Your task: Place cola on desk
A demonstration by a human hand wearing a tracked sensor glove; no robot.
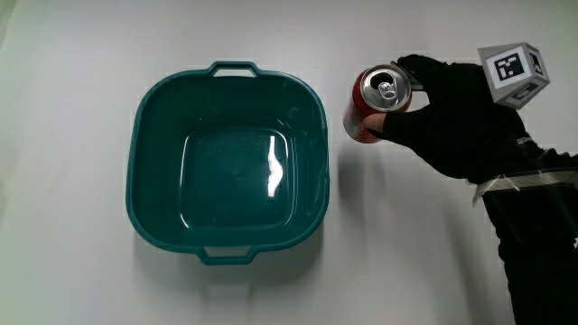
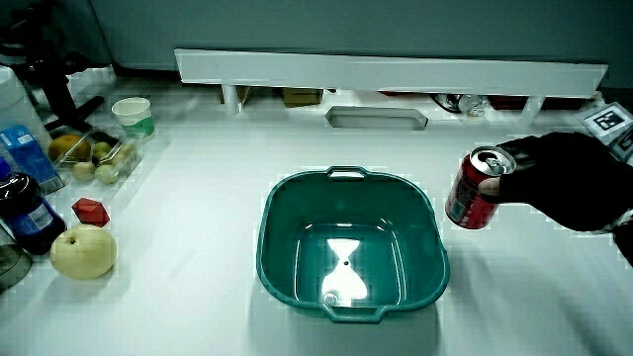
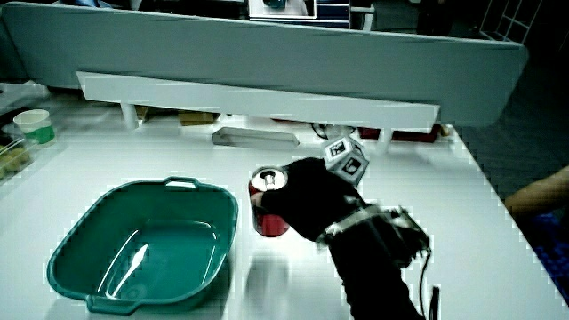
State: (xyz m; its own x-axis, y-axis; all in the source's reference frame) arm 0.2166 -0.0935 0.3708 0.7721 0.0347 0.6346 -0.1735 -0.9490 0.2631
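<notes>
A red cola can [image 1: 372,105] with a silver top stands upright on the white table, just beside the teal basin [image 1: 144,135]. The gloved hand [image 1: 452,113] is wrapped around the can's side away from the basin, fingers curled on it near the top. In both side views the cola can [image 2: 475,190] [image 3: 268,206] appears between the basin [image 2: 435,267] [image 3: 67,258] and the hand [image 2: 569,178] [image 3: 311,200]. The basin holds nothing. I cannot tell if the can's base rests on the table or hovers slightly above it.
In a side view, a yellowish round fruit [image 2: 83,251], a small red object [image 2: 90,211], a dark bottle [image 2: 30,216], a tray of small fruits [image 2: 94,156] and a paper cup [image 2: 132,114] sit at the table's edge away from the hand. A low white partition [image 2: 396,71] runs along the table.
</notes>
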